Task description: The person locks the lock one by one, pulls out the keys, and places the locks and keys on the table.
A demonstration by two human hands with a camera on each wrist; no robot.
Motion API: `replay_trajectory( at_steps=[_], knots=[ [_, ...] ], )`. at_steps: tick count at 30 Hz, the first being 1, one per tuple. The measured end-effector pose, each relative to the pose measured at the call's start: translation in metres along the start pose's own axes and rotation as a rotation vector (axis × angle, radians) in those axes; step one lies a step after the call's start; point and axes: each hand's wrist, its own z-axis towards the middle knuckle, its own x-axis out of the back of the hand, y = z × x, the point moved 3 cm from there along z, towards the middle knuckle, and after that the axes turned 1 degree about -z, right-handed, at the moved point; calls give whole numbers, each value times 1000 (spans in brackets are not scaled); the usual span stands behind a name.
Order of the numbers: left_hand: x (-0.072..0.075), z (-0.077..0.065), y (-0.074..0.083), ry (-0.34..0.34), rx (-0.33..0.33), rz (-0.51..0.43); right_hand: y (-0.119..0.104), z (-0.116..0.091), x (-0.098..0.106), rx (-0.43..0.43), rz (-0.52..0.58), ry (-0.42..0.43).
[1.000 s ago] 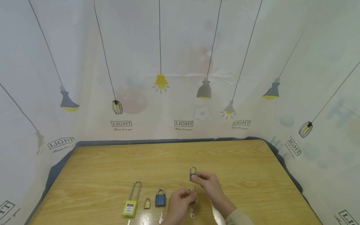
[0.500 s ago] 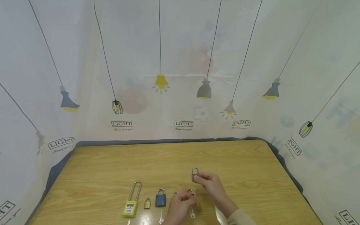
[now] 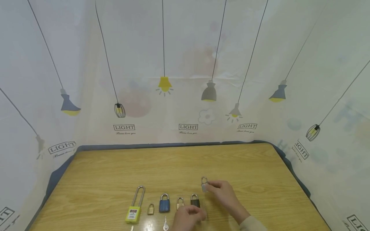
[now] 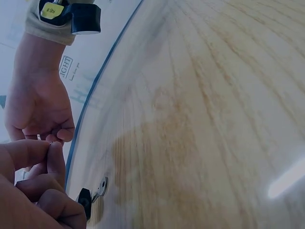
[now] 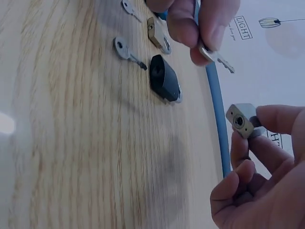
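Between the thumb and fingers of my right hand (image 3: pixel 224 195) is a small silver padlock (image 3: pixel 205 187), held above the table with its shackle up in the head view. The right wrist view shows its underside with a round keyhole (image 5: pixel 238 121). My left hand (image 3: pixel 188 218) pinches a small key (image 5: pixel 223 61) by its head, the blade pointing toward the padlock but apart from it. Beyond the left hand, a black padlock (image 3: pixel 195 201) and a brass padlock (image 3: pixel 180 202) lie on the table. A key (image 5: pixel 127 52) lies by the black padlock's base.
Further left on the wooden table (image 3: pixel 121 166) lie a blue padlock (image 3: pixel 164 205), a tiny brass padlock (image 3: pixel 151 209) and a yellow long-shackle padlock (image 3: pixel 133 214). One key (image 3: pixel 165 224) is below the blue padlock. A lamp-print curtain (image 3: pixel 185 96) surrounds the table's far sides.
My right hand has moved right and a little nearer with the silver padlock. My left hand has drawn back toward me, uncovering the black and brass padlocks.
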Motion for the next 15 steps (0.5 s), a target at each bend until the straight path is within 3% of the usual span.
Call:
replay_trajectory(
  at_steps=[10,15],
  knots=[
    [-6,-5,-2,-11,-10,-4,11,-4,9,26,-309,3],
    [-8,-5,-3,-3,-42,45,12,-8,11,26,-376,-3]
  ],
)
